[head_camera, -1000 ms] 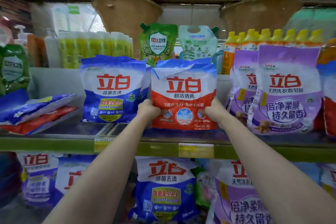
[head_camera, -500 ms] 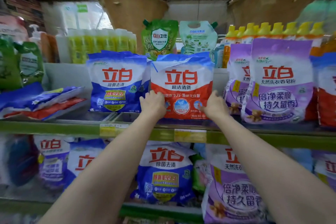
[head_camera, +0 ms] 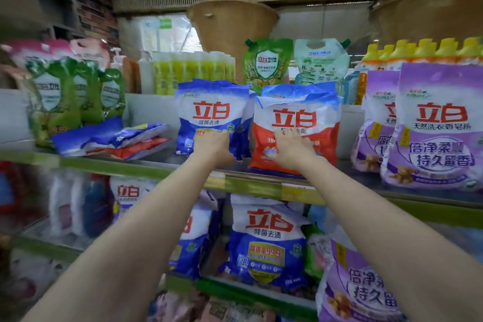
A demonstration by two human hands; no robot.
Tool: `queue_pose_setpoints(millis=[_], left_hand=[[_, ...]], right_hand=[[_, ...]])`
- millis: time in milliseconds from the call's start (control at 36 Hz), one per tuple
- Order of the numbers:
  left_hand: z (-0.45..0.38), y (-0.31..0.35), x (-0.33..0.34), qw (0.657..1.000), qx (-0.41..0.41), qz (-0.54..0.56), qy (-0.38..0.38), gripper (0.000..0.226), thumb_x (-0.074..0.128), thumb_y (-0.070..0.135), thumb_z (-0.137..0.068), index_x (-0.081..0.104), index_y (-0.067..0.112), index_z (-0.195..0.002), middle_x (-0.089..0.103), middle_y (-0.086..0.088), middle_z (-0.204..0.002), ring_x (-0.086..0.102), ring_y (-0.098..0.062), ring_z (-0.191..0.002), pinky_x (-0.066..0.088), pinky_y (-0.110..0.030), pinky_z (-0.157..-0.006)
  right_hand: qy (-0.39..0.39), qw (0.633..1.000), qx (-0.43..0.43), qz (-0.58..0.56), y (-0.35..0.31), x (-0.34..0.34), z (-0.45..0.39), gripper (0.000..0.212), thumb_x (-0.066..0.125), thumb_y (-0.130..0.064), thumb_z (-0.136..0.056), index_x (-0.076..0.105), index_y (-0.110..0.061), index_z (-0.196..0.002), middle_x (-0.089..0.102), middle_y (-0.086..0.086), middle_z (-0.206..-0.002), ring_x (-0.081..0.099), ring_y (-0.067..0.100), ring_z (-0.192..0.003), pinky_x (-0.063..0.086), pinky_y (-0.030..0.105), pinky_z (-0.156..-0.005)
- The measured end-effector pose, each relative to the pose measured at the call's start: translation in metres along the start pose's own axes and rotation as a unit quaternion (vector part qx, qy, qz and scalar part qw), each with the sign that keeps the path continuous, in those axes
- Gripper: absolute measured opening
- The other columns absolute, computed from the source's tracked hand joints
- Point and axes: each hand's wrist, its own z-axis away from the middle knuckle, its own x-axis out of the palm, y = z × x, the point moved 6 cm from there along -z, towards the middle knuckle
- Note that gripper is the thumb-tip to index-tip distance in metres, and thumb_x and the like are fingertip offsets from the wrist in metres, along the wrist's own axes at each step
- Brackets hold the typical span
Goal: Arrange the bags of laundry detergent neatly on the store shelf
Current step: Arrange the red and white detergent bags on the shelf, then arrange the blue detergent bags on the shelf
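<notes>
Since earlier frame, left hand point(head_camera: 213, 148) shifted onto blue-and-white plastic detergent bag point(head_camera: 210, 117); right hand point(head_camera: 292, 149) flat, fingers straight, on red-and-white plastic detergent bag point(head_camera: 296, 129), frame centre. Left grip: cannot tell. I'd press both upright, edges flush.

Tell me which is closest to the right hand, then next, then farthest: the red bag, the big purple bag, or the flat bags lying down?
1. Red bag: right under the right hand, which touches its front.
2. Big purple bag: standing off to the right.
3. Flat bags lying down: far left on the same shelf, past the blue bag.
</notes>
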Motion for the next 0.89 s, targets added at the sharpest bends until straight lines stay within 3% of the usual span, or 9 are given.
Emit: queue_pose_setpoints(millis=[83,222,472,583,722,889], left_hand=[[0.007,-0.023,-0.003,1.000,-0.023,0.001,0.012,0.031,0.059,0.024,-0.081,0.053,0.012,-0.108,0.059,-0.008,-0.119,0.056,-0.031,-0.109,0.046,-0.038,-0.086],[0.016,-0.069,-0.010,0.997,-0.075,-0.021,0.009,0.047,0.062,0.041,-0.083,0.050,0.011,-0.117,0.056,-0.011,-0.123,0.053,-0.032,-0.116,0.041,-0.043,-0.095],[0.042,-0.155,-0.033,0.988,-0.144,-0.051,0.016,0.044,0.056,0.036,-0.088,0.049,0.014,-0.126,0.053,-0.012,-0.129,0.051,-0.034,-0.121,0.041,-0.044,-0.095],[0.053,-0.193,-0.038,0.981,-0.184,-0.059,0.008,0.047,0.059,0.039,-0.084,0.050,0.010,-0.120,0.053,-0.016,-0.126,0.051,-0.036,-0.118,0.041,-0.045,-0.095],[0.057,-0.244,-0.041,0.971,-0.227,-0.076,0.005,0.045,0.057,0.038,-0.083,0.050,0.010,-0.118,0.054,-0.015,-0.125,0.052,-0.034,-0.118,0.043,-0.042,-0.094],[0.052,-0.290,-0.036,0.963,-0.265,-0.058,-0.002,0.043,0.056,0.040,-0.086,0.056,0.006,-0.112,0.058,-0.016,-0.118,0.056,-0.036,-0.111,0.046,-0.040,-0.089]], right_hand=[[-0.005,0.999,-0.037,-0.020,-0.029,0.001,-0.006,0.048,0.057,-0.035,-0.090,0.042,-0.010,-0.127,0.046,0.010,-0.133,0.042,0.029,-0.125,0.040,0.046,-0.097],[-0.003,0.996,-0.088,-0.030,-0.076,0.002,-0.018,0.052,0.057,-0.034,-0.090,0.039,-0.010,-0.132,0.044,0.010,-0.135,0.040,0.028,-0.127,0.040,0.046,-0.100],[-0.003,0.987,-0.151,-0.044,-0.162,0.010,-0.043,0.051,0.057,-0.036,-0.091,0.040,-0.009,-0.131,0.043,0.011,-0.136,0.039,0.029,-0.128,0.038,0.048,-0.099],[-0.005,0.982,-0.180,-0.051,-0.202,0.014,-0.054,0.051,0.056,-0.037,-0.092,0.039,-0.010,-0.132,0.043,0.011,-0.134,0.040,0.029,-0.127,0.040,0.045,-0.095],[-0.001,0.977,-0.204,-0.063,-0.247,0.022,-0.072,0.054,0.057,-0.036,-0.091,0.038,-0.010,-0.134,0.044,0.011,-0.136,0.040,0.029,-0.130,0.038,0.048,-0.099],[0.008,0.974,-0.217,-0.067,-0.285,0.031,-0.094,0.045,0.057,-0.035,-0.089,0.043,-0.010,-0.124,0.047,0.013,-0.130,0.044,0.032,-0.125,0.040,0.045,-0.097]])
